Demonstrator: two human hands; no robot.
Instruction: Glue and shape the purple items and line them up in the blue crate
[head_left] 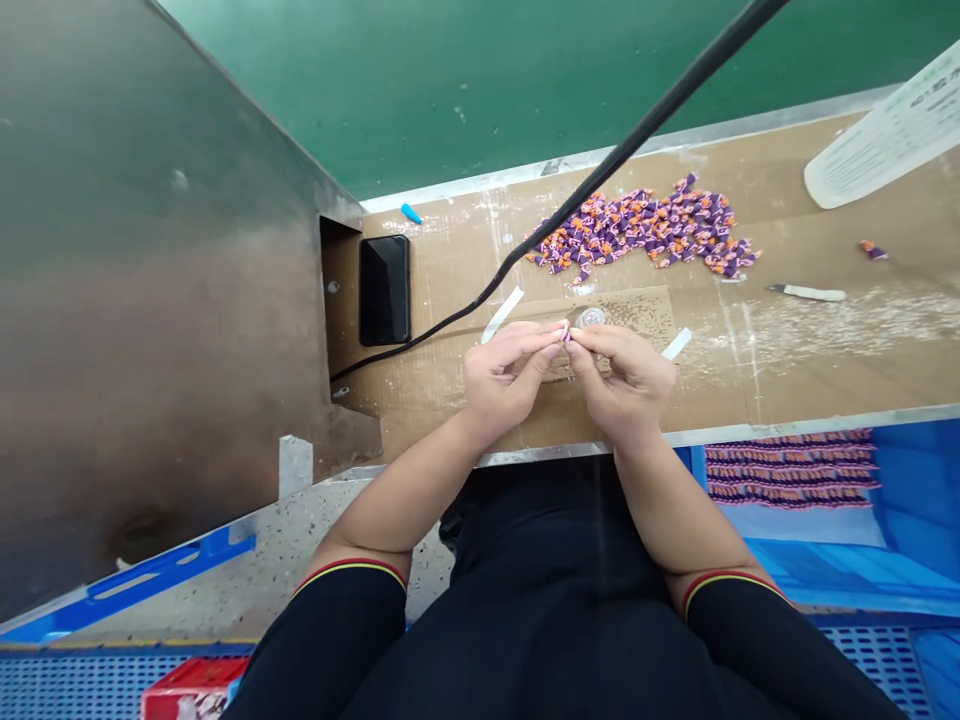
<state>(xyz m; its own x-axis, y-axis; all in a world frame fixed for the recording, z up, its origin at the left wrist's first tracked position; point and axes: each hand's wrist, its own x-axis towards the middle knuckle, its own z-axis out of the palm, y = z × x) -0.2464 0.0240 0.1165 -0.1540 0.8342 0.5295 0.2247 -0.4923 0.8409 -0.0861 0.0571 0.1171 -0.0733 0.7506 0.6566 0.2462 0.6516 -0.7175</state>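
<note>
My left hand (504, 375) and my right hand (622, 375) meet over the cardboard-covered bench (787, 350), fingertips pinched together on one small purple piece (566, 334). A round clear object (591, 317) lies on the bench just beyond my fingers. Farther back sits a heap of several small purple and orange pieces (645, 228). Two white strips (501, 314) (676, 344) lie to either side of my hands.
A black phone (385, 290) lies at the left beside a large metal housing (150, 300). A black cable (600, 165) crosses overhead. A small knife (808, 292) and a white sheet (885, 130) are at the right. A blue crate (900, 560) holds rows of purple pieces (791, 468).
</note>
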